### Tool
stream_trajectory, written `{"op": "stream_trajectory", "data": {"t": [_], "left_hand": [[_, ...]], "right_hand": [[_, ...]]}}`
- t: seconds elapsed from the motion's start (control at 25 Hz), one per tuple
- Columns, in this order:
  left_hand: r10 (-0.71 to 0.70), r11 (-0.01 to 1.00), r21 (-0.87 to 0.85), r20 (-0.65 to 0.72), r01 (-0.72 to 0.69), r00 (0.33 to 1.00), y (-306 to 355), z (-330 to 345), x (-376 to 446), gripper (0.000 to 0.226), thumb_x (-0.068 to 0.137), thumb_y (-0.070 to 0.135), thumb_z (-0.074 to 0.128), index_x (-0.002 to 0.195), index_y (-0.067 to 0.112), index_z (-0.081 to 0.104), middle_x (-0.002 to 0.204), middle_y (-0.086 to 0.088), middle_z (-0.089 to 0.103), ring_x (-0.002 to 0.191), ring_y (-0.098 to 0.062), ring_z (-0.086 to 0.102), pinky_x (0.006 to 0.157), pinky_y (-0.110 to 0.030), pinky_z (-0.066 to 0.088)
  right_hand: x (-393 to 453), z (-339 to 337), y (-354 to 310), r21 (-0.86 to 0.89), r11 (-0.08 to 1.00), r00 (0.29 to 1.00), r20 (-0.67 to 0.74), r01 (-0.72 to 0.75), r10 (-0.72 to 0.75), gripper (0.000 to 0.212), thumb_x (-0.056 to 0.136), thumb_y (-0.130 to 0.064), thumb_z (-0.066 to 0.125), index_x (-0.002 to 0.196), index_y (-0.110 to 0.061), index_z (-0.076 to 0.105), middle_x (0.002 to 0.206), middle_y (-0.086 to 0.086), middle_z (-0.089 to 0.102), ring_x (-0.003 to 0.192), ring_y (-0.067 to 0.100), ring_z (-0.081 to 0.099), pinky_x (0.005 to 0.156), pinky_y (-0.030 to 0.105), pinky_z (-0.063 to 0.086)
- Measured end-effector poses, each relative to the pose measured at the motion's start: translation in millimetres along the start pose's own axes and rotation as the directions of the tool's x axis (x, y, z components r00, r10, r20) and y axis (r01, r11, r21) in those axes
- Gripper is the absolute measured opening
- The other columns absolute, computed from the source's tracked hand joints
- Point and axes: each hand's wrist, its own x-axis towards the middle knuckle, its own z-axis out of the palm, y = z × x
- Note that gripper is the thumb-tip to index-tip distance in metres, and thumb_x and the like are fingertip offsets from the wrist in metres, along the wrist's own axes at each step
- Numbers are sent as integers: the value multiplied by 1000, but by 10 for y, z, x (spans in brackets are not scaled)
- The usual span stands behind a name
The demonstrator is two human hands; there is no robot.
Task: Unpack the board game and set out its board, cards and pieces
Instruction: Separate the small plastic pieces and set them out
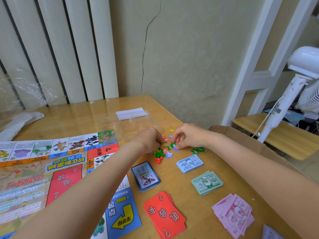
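The paper game board (43,169) lies unfolded on the left of the wooden table (77,118). Right of it sit a blue card deck (145,176), a red card stack (164,216), and stacks of blue (189,163), green (206,182) and pink play money (233,214). A heap of small coloured star tokens (168,149) and red, green and yellow pawns (158,156) lies behind the cards. My left hand (148,140) and my right hand (188,136) both rest on the heap, fingertips pinching at star tokens. Two green stars (197,150) lie apart to the right.
An empty clear plastic bag (133,118) lies behind the hands. Crumpled wrap (22,95) and a white cloth (19,121) sit at the far left. An open cardboard box (250,144) stands off the table's right edge, with a white fan (296,83) beyond.
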Motion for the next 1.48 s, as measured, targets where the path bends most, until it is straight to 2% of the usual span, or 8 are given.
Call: {"op": "stream_trajectory", "data": {"t": [0.2,0.36,0.6,0.76,1.0,1.16,1.28,1.48], "left_hand": [[5,1000,0,-8,-5,1000,30,-1,2,30,89,11,54,116,19,66,120,-2,64,108,-18,60,89,-25,47],[15,980,-194,-170,-49,985,76,0,37,25,90,16,56,112,15,68,112,-4,68,107,-18,60,89,-24,44],[-77,731,-683,-88,-4,993,164,-29,22,11,85,4,63,94,8,69,81,-10,65,79,-16,58,79,-24,49],[-105,661,-749,-24,51,994,160,-14,-10,16,84,-2,62,78,13,64,70,-3,63,64,-10,59,61,-12,49],[-212,759,-641,-70,119,975,57,27,26,21,85,3,63,70,17,60,73,-5,64,67,-13,58,60,-17,45],[-239,800,-581,-81,149,968,12,-44,2,7,85,4,64,82,11,62,86,-12,62,76,-22,55,62,-25,44],[-228,815,-560,-76,147,971,-9,-61,-19,6,85,4,64,87,10,62,84,-12,60,78,-23,55,59,-23,42],[-215,832,-536,-71,145,974,5,-66,-13,8,85,6,64,93,6,66,85,-12,61,79,-22,56,70,-27,46]], "right_hand": [[-11,-44,-50,92,995,999,48,-29,24,21,74,1,73,73,-16,60,62,-6,58,58,7,53,63,18,46],[-52,-156,-109,344,938,998,-40,-25,41,23,74,7,70,68,-12,58,54,-3,57,39,-1,48,47,14,40],[-113,-201,-90,631,775,996,-43,-31,75,18,76,6,69,71,-8,58,55,-1,60,47,4,52,47,16,40],[-180,-220,11,681,729,994,-17,-69,110,13,79,3,68,73,-6,61,50,-4,61,46,3,53,46,13,41],[-299,-219,237,160,968,981,-1,-194,196,11,75,-10,76,69,-11,67,54,-5,56,47,2,45,48,15,34],[-210,-252,129,106,992,978,-189,-71,90,12,81,-14,70,91,-9,73,69,-11,59,64,-2,48,62,13,38],[-141,-203,-32,-95,995,994,-96,33,-42,21,90,-11,58,104,-17,72,78,-15,53,74,0,48,64,2,35],[-147,-32,-5,-265,956,992,31,127,-123,41,94,1,40,117,-22,66,115,9,51,111,19,46,95,25,36]]}}
